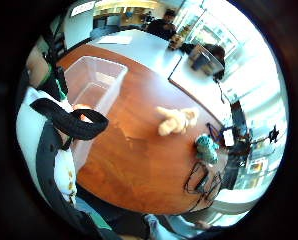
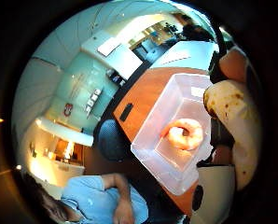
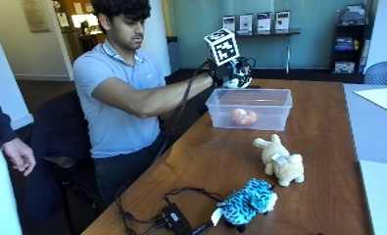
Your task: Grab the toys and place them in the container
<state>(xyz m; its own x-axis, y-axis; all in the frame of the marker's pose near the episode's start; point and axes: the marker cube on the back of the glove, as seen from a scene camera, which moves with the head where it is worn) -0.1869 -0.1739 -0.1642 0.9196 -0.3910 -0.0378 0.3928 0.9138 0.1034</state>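
In the outside view my gloved right hand (image 3: 229, 73) hovers over the near left corner of a clear plastic container (image 3: 248, 90) on the brown table. Its fingers hang relaxed and hold nothing. An orange ring-shaped toy (image 3: 244, 116) lies on the container's floor, and the thumb side palm view shows the toy (image 2: 185, 134) inside the container (image 2: 153, 158) right below the palm. A cream plush animal (image 3: 281, 159) lies on the table nearer the camera, with a teal spotted plush (image 3: 248, 203) beyond it by the table's end. The little finger side view shows the cream plush (image 1: 176, 120) and teal plush (image 1: 206, 145) on the wood.
A tangle of black cables with a small box (image 3: 170, 210) lies by the teal plush at the table's end. A grey table with a sheet of paper (image 3: 385, 98) adjoins on the right. Another person's hand (image 3: 20, 156) is at the left edge, away from the table.
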